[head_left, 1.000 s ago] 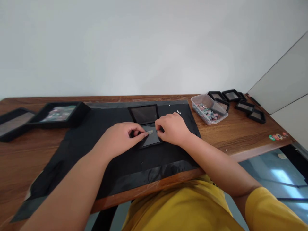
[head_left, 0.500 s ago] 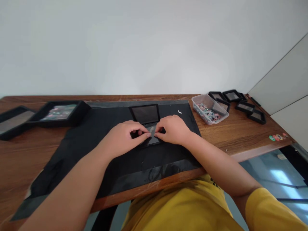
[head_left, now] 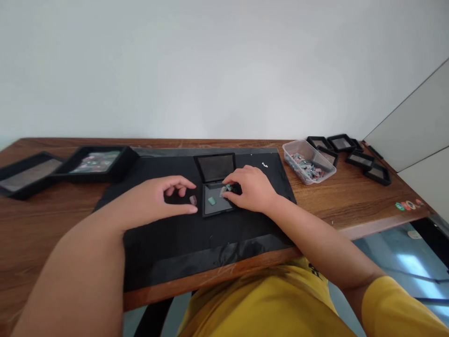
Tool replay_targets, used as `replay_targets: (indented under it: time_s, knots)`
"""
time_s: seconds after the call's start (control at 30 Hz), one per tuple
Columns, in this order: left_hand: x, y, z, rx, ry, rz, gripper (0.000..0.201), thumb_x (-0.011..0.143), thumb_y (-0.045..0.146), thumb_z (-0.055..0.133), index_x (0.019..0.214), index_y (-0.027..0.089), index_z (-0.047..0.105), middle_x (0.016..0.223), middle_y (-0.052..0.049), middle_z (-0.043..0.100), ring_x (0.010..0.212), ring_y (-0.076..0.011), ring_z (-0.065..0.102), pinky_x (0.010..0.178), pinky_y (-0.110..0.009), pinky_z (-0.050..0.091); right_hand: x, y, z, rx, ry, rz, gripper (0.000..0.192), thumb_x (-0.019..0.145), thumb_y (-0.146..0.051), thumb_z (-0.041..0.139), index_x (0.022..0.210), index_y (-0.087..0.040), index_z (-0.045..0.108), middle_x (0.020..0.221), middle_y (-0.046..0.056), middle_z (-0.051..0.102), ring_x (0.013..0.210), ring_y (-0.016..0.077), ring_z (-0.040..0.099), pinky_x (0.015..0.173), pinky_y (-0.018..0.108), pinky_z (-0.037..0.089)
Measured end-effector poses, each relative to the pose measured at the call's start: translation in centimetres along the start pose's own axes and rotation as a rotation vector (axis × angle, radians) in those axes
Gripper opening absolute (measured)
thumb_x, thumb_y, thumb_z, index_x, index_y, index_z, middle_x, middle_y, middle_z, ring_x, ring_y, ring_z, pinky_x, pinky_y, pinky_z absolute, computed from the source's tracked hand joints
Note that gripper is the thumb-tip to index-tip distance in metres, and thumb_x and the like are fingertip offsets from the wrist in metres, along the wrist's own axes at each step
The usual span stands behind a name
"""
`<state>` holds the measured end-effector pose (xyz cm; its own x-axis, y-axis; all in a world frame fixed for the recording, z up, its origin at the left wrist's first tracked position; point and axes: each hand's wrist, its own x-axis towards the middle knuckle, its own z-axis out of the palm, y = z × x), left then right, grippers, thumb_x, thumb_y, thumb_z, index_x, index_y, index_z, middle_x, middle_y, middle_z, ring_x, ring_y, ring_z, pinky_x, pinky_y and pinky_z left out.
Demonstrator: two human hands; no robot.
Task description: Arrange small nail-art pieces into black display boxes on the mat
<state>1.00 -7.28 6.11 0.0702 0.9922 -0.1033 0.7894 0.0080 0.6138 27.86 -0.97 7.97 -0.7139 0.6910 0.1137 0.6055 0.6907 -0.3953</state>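
Note:
A small black hinged case (head_left: 215,187) lies open on the black mat (head_left: 175,224), its lid raised toward the far side. A small green stone (head_left: 212,201) rests on the case's grey base. My right hand (head_left: 250,188) sits at the case's right edge and pinches a small pale stone (head_left: 224,190) over the base. My left hand (head_left: 159,201) hovers just left of the case with fingers loosely spread; a small pinkish stone (head_left: 192,200) lies on the mat by its fingertips.
A clear plastic tub (head_left: 308,161) of mixed small stones stands at the right, with several small black cases (head_left: 354,157) beyond it. Two larger black trays (head_left: 94,161) sit at the far left of the wooden table (head_left: 351,196). Coloured stickers (head_left: 407,205) mark the right edge.
My left hand has drawn back to the left off the case, uncovering a green stone on the base. My right hand stays at the case's right edge.

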Motion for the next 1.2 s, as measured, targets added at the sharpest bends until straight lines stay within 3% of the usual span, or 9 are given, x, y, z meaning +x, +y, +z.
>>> replay_targets:
  time_s: [0.1, 0.3, 1.03, 1.2]
  knots:
    - [0.1, -0.5, 0.2, 0.020, -0.055, -0.004, 0.059, 0.066, 0.064, 0.081, 0.110, 0.025, 0.076, 0.088, -0.001, 0.070, 0.084, -0.0245, 0.064, 0.074, -0.032, 0.050, 0.0, -0.4, 0.4, -0.023, -0.001, -0.019, 0.035, 0.094, -0.038, 0.082, 0.123, -0.019, 0.078, 0.126, 0.010, 0.077, 0.116, 0.0273, 0.062, 0.097, 0.039, 0.040]
    - [0.3, 0.0, 0.5, 0.046, -0.015, -0.009, 0.048, 0.070, 0.064, 0.076, 0.098, 0.026, 0.076, 0.083, -0.001, 0.070, 0.078, -0.0236, 0.062, 0.072, -0.032, 0.050, 0.3, -0.8, 0.8, -0.018, 0.004, -0.009, 0.041, 0.096, -0.035, 0.079, 0.133, -0.020, 0.073, 0.124, 0.010, 0.078, 0.117, 0.0273, 0.061, 0.099, 0.040, 0.040]
    - [0.3, 0.8, 0.7, 0.071, 0.003, 0.006, 0.036, 0.078, 0.059, 0.064, 0.088, 0.025, 0.072, 0.079, -0.001, 0.071, 0.076, -0.0226, 0.060, 0.071, -0.033, 0.046, 0.0, -0.7, 0.6, -0.089, -0.005, -0.067, 0.036, 0.105, -0.028, 0.063, 0.139, -0.019, 0.071, 0.132, 0.010, 0.076, 0.120, 0.0283, 0.059, 0.097, 0.041, 0.038]
    - [0.8, 1.0, 0.6, 0.074, -0.031, -0.038, 0.045, 0.071, 0.068, 0.060, 0.080, 0.025, 0.070, 0.075, -0.002, 0.070, 0.071, -0.0233, 0.060, 0.069, -0.035, 0.045, 0.0, -0.5, 1.2, -0.031, 0.005, -0.204, 0.033, 0.105, -0.037, 0.066, 0.133, -0.023, 0.075, 0.133, 0.010, 0.074, 0.120, 0.0273, 0.058, 0.097, 0.041, 0.038]
